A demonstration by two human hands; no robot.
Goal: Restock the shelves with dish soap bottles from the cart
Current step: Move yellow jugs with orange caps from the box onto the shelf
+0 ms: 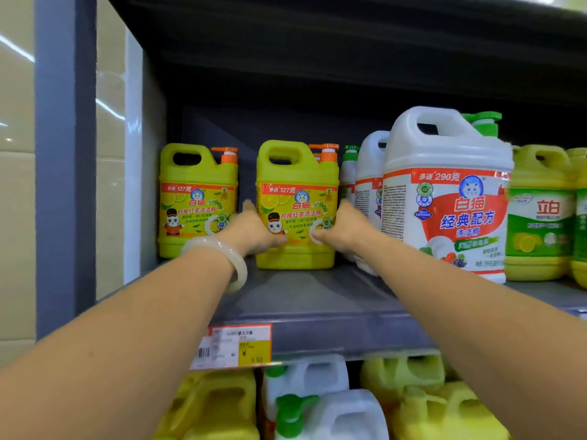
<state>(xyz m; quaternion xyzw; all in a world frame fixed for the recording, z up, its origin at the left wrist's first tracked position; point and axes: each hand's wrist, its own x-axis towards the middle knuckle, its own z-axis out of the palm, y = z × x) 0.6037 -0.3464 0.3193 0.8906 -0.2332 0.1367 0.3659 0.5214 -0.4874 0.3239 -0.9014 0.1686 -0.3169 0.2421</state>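
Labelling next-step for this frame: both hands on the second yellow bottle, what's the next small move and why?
Probably slide the yellow bottle straight back and let go. Left hand and right hand grip its sides, and it stands upright on the shelf, forward of the other yellow bottle, with bare shelf in front.

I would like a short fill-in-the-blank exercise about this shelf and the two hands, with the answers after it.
1. Both hands hold a yellow bottle with an ____ pump.
2. The bracelet is on the ____ wrist.
3. The big white bottle has a ____ pump.
4. The price tag hangs on the shelf edge, ____ the held bottle.

Answers: orange; left; green; below
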